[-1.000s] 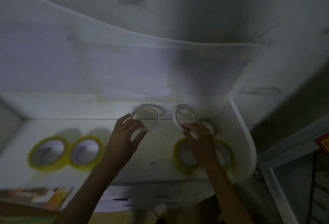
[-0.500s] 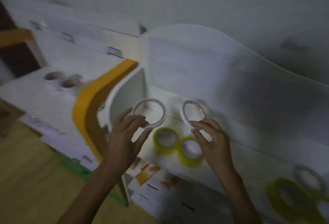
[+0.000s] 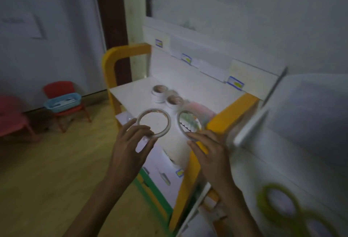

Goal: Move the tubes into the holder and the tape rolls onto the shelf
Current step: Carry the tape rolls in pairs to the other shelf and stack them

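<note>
The fingers (image 3: 140, 130) of the left hand (image 3: 130, 152) are curled round the near rim of a thin white ring-shaped tape roll (image 3: 153, 122), thumb on one side and fingertips on the other, so the roll stands up on edge and its open centre faces the camera. The fingers (image 3: 199, 137) of the right hand (image 3: 211, 156) pinch the lower rim of a second thin white tape roll (image 3: 185, 123), which is turned more edge-on. The two rolls are held side by side in the air, near each other but not touching, above the white top of a low shelf unit with orange side frames (image 3: 231, 116).

On that white top, beyond the held rolls, stand two short white stacks of tape rolls (image 3: 167, 97) close together, and a blurred pale pink and green bundle (image 3: 197, 114) lies just behind the right-hand roll; what it is cannot be told. Small blue-edged labels (image 3: 235, 83) are stuck along the unit's white back panel.

At the lower right, on a white shelf (image 3: 282, 161), lie two yellow-green tape rolls (image 3: 278, 202), flat and touching, blurred.

Far left on the wooden floor (image 3: 47, 170) stands a small red chair (image 3: 62, 93) carrying a blue plastic basket (image 3: 63, 101), with another red chair (image 3: 11, 114) beside it.
</note>
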The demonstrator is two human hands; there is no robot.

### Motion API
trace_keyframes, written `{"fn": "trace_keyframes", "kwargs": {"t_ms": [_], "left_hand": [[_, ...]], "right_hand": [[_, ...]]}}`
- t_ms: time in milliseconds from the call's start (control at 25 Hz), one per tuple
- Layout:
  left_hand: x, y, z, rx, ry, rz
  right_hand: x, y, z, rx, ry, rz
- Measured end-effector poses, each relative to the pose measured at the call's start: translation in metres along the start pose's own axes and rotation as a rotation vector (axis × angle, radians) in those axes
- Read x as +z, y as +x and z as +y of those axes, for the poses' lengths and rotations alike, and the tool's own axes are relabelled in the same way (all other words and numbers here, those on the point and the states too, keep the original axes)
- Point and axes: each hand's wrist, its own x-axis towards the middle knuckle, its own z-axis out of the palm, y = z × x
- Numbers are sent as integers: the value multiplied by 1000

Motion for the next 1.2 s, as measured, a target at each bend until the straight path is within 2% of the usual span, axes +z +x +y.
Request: {"fn": "trace_keyframes", "kwargs": {"t_ms": [160, 360, 600, 920, 1040, 1200], "left_hand": [[4, 8, -73, -43, 65, 3], [44, 37, -179, -137, 98, -59], [113, 97, -257, -102, -25, -131], [204, 152, -309, 4, -158, -284], [236, 165, -328, 67, -234, -358], [270, 174, -352, 105, -377, -483]], "right_hand": [[83, 42, 13, -2, 68, -48], [166, 102, 58, 100, 141, -57], [212, 173, 113, 192, 73, 61], [216, 194, 163, 319, -261, 233], [219, 195, 174, 286, -454, 233], [235, 185, 179, 375, -702, 262]]}}
